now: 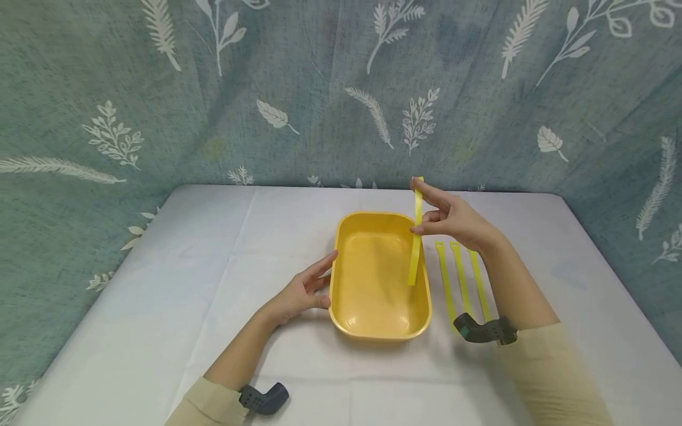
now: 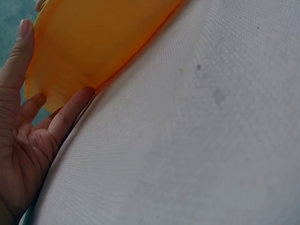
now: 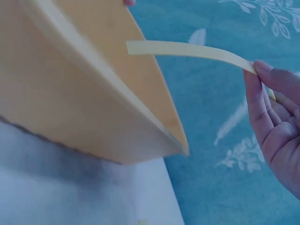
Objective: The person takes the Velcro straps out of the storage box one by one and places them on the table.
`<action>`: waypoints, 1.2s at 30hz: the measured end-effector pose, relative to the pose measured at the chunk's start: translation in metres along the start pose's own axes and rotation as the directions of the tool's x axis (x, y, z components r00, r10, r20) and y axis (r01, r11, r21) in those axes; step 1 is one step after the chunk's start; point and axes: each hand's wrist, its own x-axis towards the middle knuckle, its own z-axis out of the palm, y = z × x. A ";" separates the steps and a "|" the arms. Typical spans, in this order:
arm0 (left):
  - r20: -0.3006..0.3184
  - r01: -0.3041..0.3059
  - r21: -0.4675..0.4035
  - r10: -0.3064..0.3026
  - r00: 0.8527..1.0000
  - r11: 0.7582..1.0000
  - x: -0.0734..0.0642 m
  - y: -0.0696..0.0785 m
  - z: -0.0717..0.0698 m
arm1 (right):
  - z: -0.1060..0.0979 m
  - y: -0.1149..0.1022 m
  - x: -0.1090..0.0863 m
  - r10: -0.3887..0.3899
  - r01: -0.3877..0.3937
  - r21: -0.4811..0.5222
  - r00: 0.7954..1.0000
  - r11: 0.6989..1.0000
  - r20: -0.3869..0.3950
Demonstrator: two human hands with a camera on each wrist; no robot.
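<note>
My left hand (image 1: 301,294) rests against the left side of a yellow plastic basin (image 1: 373,284), its fingers and thumb spread along the wall. In the left wrist view those fingertips touch the basin's outer side. A flat yellow strap (image 1: 415,254) is pinched between the thumb and fingers of my right hand (image 1: 453,220). It hangs over the basin's right rim, its lower end overlapping the inside in the head view. From the right wrist view the strap (image 3: 187,49) looks slightly bent, with its free end near the basin's opening.
Three more yellow straps (image 1: 461,278) with slotted heads lie side by side on the white tablecloth (image 1: 298,361), right of the basin and partly under my right arm. A blue-green leaf-patterned curtain (image 1: 319,118) hangs behind the table.
</note>
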 end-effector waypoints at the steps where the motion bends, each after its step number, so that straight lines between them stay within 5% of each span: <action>1: 0.000 0.002 0.000 -0.002 1.000 1.000 0.000 0.000 0.000 | -0.003 0.000 -0.003 0.002 -0.002 -0.005 1.000 1.000 -0.007; 14: 0.000 -0.002 0.003 0.002 1.000 1.000 0.000 0.000 0.001 | -0.038 -0.003 -0.043 0.023 -0.024 -0.024 0.998 0.999 -0.067; 36: 0.009 -0.017 0.005 0.017 1.000 1.000 0.000 0.001 0.000 | -0.065 0.026 -0.099 0.176 -0.196 -0.205 0.978 0.959 -0.112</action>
